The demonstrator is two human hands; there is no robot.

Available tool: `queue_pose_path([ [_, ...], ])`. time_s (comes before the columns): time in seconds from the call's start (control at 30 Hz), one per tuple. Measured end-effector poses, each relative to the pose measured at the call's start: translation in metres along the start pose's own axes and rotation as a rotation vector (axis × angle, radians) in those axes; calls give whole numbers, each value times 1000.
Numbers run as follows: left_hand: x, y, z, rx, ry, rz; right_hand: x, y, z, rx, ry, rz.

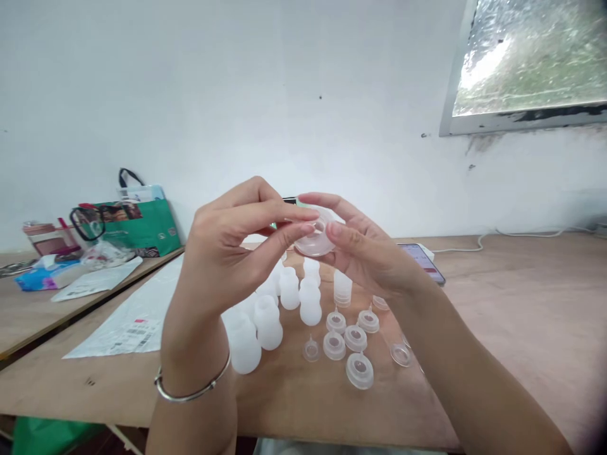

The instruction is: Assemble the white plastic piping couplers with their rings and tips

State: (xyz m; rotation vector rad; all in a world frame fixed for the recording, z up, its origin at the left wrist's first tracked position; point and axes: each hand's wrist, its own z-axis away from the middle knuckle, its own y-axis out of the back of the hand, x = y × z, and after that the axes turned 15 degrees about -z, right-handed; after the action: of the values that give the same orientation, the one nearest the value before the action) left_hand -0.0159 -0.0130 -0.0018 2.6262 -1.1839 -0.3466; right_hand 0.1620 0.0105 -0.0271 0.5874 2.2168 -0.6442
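Pinching clear plastic pc (313, 246): L hand (227, 237) is nipping its L edge btwn thumb & index, R hand (367, 256) is gripping opp. side; it's hovering abv tbl (294, 404), wht bottles (310, 306) standing below.

A plain, pale wall (237, 101) spans the rear and bears small dark marks. The window (535, 57) is located at upper right; its light-coloured frame (512, 124) shows dark patches along the lower member. Greenery and bright daylight are visible through the glass. A brown bench (294, 411) extends below the wall. A second tabletop (23, 316) adjoins at left, separated by a dark gap.
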Motion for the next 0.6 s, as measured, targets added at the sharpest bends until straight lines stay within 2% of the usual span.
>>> queue_pose_path([
  [0.3,1,-2,-2,-61,-39,-46,9,18,-11,-53,-47,-103],
  [0.47,6,-1,-1,-21,95,-48,7,16,-7,-47,-39,-54],
  [0.6,5,-2,-1,15,134,-13,4,15,-5,-74,-26,-20],
])
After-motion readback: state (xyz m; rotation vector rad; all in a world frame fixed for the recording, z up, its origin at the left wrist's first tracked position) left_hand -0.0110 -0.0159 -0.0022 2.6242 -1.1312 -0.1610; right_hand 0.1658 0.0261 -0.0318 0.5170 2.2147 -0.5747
